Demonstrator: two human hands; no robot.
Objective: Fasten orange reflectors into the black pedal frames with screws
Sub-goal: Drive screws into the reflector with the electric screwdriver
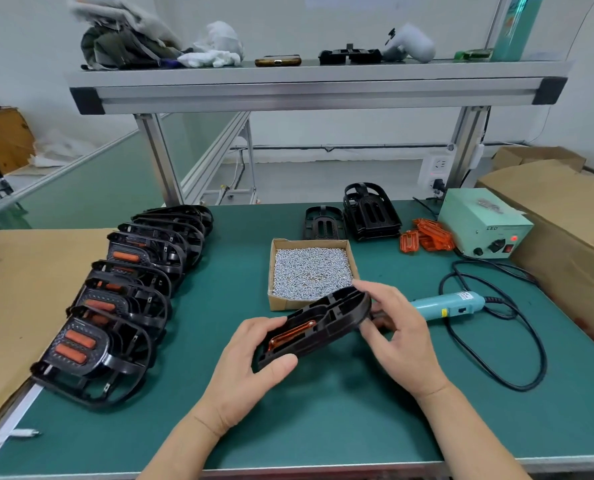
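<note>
I hold a black pedal frame (326, 323) tilted above the green mat, with an orange reflector (290, 336) seated in its slot. My left hand (250, 372) grips the frame's near end, thumb on its edge. My right hand (397, 329) holds the far end with curled fingers. A cardboard box of silver screws (311, 271) stands just behind the frame. Loose orange reflectors (427, 235) lie at the back right. The blue electric screwdriver (451, 304) lies on the mat to the right of my right hand.
A row of several pedal frames with reflectors (122, 299) leans along the left. Bare black frames (370, 211) are stacked behind the screw box. A pale green power unit (484, 223) sits back right, its black cable (527, 355) looping over the mat. Cardboard boxes (565, 216) stand beyond the right edge.
</note>
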